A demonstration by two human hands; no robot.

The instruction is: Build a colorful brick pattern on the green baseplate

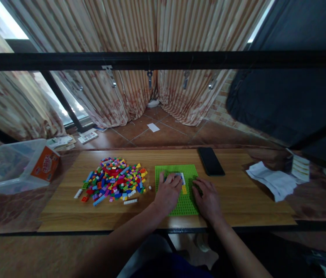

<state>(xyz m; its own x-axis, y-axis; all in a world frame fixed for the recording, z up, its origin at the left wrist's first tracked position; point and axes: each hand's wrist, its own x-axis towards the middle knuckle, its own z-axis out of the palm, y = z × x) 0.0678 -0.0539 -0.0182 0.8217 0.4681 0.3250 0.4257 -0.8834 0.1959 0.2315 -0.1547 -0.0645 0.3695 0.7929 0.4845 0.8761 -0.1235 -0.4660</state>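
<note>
A green studded baseplate (171,170) lies on the wooden board (238,200). My left hand (168,193) rests on the plate with its fingers curled over a small blue and white brick build (180,177). My right hand (207,198) lies on the plate's right edge, fingers bent and together, next to a yellow brick (184,189). What the fingertips pinch is hidden. A heap of small coloured bricks (115,178) lies left of the plate.
A black phone (210,161) lies behind the plate at the right. Crumpled white paper (272,181) sits at the far right. A clear plastic tub (12,166) with an orange label stands at the left. A dark bar (163,60) crosses the view above.
</note>
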